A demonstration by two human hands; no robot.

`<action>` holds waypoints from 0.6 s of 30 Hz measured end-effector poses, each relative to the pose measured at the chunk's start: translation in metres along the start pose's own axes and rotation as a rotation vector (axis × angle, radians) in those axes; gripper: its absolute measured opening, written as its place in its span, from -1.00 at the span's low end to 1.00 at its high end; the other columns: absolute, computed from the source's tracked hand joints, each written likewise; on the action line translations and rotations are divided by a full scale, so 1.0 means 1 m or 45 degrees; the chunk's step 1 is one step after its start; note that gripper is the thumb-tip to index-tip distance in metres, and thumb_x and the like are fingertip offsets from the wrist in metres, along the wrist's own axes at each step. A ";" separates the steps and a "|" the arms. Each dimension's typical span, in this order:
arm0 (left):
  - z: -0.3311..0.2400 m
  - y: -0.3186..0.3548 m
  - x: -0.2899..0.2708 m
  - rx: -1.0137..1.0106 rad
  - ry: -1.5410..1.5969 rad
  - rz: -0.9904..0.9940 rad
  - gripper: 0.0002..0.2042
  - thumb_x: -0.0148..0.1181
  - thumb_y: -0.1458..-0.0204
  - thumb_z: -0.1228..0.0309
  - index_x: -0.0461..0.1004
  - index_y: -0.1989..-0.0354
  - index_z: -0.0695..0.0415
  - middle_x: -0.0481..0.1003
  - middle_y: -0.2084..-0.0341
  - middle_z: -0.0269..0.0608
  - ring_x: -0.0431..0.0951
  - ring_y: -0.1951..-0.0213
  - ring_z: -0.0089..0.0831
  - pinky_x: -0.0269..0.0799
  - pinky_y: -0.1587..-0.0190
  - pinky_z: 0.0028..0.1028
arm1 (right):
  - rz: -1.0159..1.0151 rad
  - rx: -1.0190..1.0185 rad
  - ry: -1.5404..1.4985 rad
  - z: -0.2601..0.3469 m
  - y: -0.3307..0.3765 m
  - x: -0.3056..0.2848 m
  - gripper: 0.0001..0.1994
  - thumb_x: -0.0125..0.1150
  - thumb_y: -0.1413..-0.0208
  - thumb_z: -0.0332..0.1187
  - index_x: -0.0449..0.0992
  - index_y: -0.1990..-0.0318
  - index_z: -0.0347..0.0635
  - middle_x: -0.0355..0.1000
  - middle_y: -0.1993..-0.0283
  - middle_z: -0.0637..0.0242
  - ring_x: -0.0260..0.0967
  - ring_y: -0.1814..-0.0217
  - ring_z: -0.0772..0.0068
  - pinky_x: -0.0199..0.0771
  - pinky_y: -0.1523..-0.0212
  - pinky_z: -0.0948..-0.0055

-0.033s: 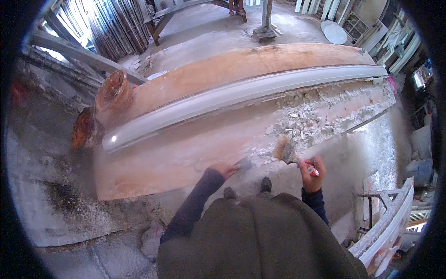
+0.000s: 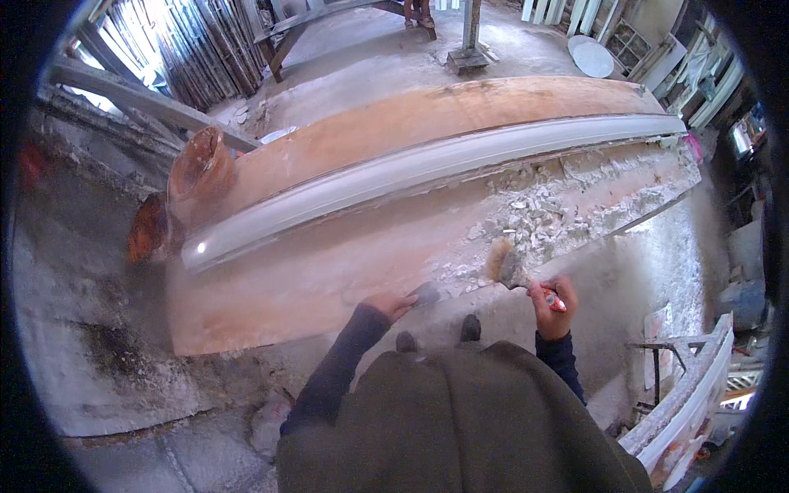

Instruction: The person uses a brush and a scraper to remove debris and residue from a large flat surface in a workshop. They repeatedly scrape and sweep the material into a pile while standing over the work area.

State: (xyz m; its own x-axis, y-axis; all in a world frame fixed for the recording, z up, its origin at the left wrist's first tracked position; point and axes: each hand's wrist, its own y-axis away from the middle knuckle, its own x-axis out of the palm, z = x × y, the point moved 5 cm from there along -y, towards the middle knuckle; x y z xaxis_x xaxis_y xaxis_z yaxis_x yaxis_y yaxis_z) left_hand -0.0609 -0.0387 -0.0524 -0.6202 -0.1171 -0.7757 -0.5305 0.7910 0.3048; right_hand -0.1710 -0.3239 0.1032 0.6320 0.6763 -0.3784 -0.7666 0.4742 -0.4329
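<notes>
Two hands in the head view, one tool each. Right hand [image 2: 553, 308] is fisted around the red handle of one wide brush [image 2: 511, 269]; bristles rest on the near edge of the long wooden bench [image 2: 329, 271], right at the rubble. Left hand [image 2: 393, 304] sits on the same edge, fingers curled on a small grey flat thing [image 2: 426, 292], prob. a scraper blade, too blurred to be sure. Hands are near each other, not touching, brush to the right of the grey piece.

One long white plaster moulding [image 2: 427, 168] runs the length of the bench, far side of the hands, well apart from both. One patch of broken white plaster chunks [image 2: 542, 209] covers the bench's right half btw. moulding and brush. Left half of the bench is bare, dusty pink.

Two orange-brown buckets [image 2: 197, 168] lie tipped at the bench's left end, touching it. Two dark shoe tips [image 2: 470, 327] show below the bench edge, btw. the arms. One stack of white mouldings [image 2: 682, 411] leans at lower right. One round white disc [image 2: 593, 57] on the floor, top right.
</notes>
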 end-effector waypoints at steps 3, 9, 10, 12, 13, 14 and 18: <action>-0.026 0.001 -0.017 -0.199 -0.068 0.121 -0.66 -0.10 0.00 0.30 0.29 -0.01 -0.14 0.42 0.51 0.01 0.45 0.40 -0.07 0.35 0.33 -0.20 | 0.055 -0.068 0.059 -0.018 -0.013 -0.008 -0.84 0.18 0.14 -0.57 0.28 0.59 -0.30 0.22 0.61 0.31 0.31 0.58 0.50 0.24 0.54 0.59; -0.086 -0.081 -0.024 -0.267 0.213 -0.148 -0.68 -0.12 -0.01 0.32 0.31 0.01 -0.14 0.42 0.48 0.01 0.45 0.38 -0.07 0.35 0.33 -0.22 | 0.161 -0.085 0.016 -0.019 -0.036 0.000 -0.85 0.21 0.20 -0.56 0.32 0.63 -0.27 0.24 0.62 0.31 0.21 0.59 0.49 0.16 0.55 0.54; -0.083 -0.079 -0.026 -0.269 0.241 -0.181 -0.68 -0.12 -0.02 0.32 0.31 0.02 -0.14 0.42 0.47 0.01 0.45 0.38 -0.07 0.35 0.33 -0.22 | 0.182 -0.099 0.012 -0.017 -0.038 0.003 -0.84 0.21 0.21 -0.55 0.32 0.63 -0.27 0.23 0.63 0.31 0.21 0.59 0.47 0.16 0.55 0.53; -0.061 -0.067 -0.021 -0.233 0.236 -0.259 -0.68 -0.10 -0.01 0.30 0.32 0.02 -0.14 0.43 0.40 0.01 0.45 0.33 -0.09 0.34 0.26 -0.23 | 0.214 -0.116 0.021 -0.013 -0.040 0.003 -0.83 0.22 0.22 -0.55 0.32 0.64 -0.27 0.23 0.64 0.31 0.22 0.59 0.45 0.17 0.53 0.51; -0.047 -0.055 -0.020 -0.224 0.231 -0.302 -0.68 -0.09 -0.01 0.28 0.33 0.02 -0.13 0.44 0.37 0.00 0.45 0.30 -0.09 0.33 0.23 -0.24 | 0.242 -0.086 -0.003 -0.018 -0.040 0.005 -0.84 0.22 0.22 -0.54 0.32 0.64 -0.26 0.23 0.64 0.31 0.21 0.58 0.44 0.17 0.53 0.50; -0.034 -0.041 -0.021 -0.215 0.221 -0.339 -0.68 -0.08 0.00 0.27 0.34 0.02 -0.13 0.44 0.34 0.00 0.45 0.28 -0.10 0.33 0.19 -0.25 | 0.266 -0.050 -0.029 -0.025 -0.038 0.009 -0.84 0.23 0.22 -0.53 0.33 0.64 -0.26 0.23 0.64 0.30 0.21 0.58 0.42 0.17 0.53 0.50; -0.009 0.049 -0.048 -0.606 0.250 -0.323 -0.66 -0.04 0.00 0.24 0.35 0.01 -0.08 0.43 0.23 0.02 0.44 0.17 -0.14 0.30 0.10 -0.32 | 0.541 -0.105 -0.055 -0.036 -0.016 0.052 -0.86 0.24 0.22 -0.51 0.35 0.60 -0.24 0.24 0.62 0.27 0.22 0.56 0.37 0.19 0.51 0.48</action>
State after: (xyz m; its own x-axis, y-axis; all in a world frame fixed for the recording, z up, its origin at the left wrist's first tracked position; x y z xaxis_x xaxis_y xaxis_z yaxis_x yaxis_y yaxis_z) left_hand -0.0621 0.0001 0.0047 -0.5113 -0.4130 -0.7536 -0.8501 0.3715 0.3732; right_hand -0.1215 -0.3161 0.0612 0.2557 0.8253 -0.5035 -0.9449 0.1032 -0.3107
